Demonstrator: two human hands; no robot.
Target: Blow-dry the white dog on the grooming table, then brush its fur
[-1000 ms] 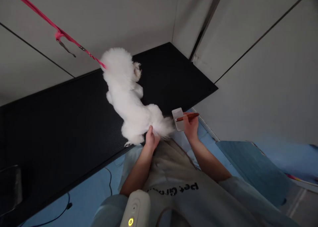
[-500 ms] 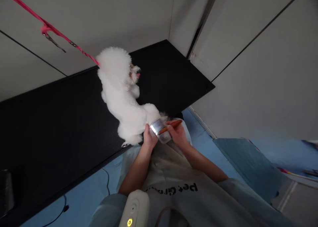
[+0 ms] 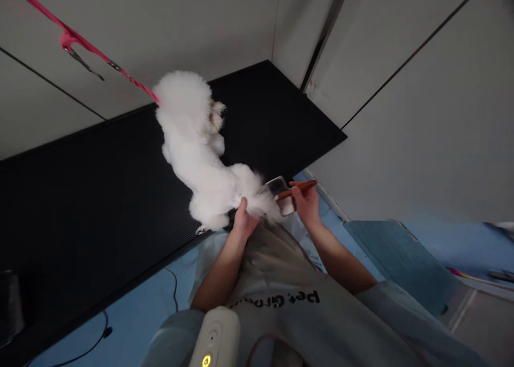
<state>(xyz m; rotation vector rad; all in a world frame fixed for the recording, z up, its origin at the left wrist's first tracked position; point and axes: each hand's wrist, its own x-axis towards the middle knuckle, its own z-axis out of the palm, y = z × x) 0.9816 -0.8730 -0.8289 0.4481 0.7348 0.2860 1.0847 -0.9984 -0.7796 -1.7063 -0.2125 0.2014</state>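
Observation:
A fluffy white dog (image 3: 196, 153) stands on the black table (image 3: 277, 115), its tail end toward me. My left hand (image 3: 244, 221) is closed around the base of its fluffy tail (image 3: 267, 202), thumb on top. In my right hand (image 3: 307, 202) is the reddish-brown handle of a slicker brush (image 3: 286, 205). The brush's flat rectangular head is at the tip of the tail hair, its bristle side turned toward the tail. Around the dog's neck runs a pink leash (image 3: 140, 88), stretched up to the upper left.
A metal clip (image 3: 86, 65) hangs from the leash. Grey wall panels (image 3: 421, 115) stand behind the table. A pale device with a yellow light (image 3: 217, 337) sits at my chest. A dark cable (image 3: 175, 287) lies on the blue floor. A clear container (image 3: 10, 305) is at the far left.
My right hand has drawn the brush away to the right, from over the tail to its tip, and the tail hair now shows fanned out. The dog's head has turned slightly.

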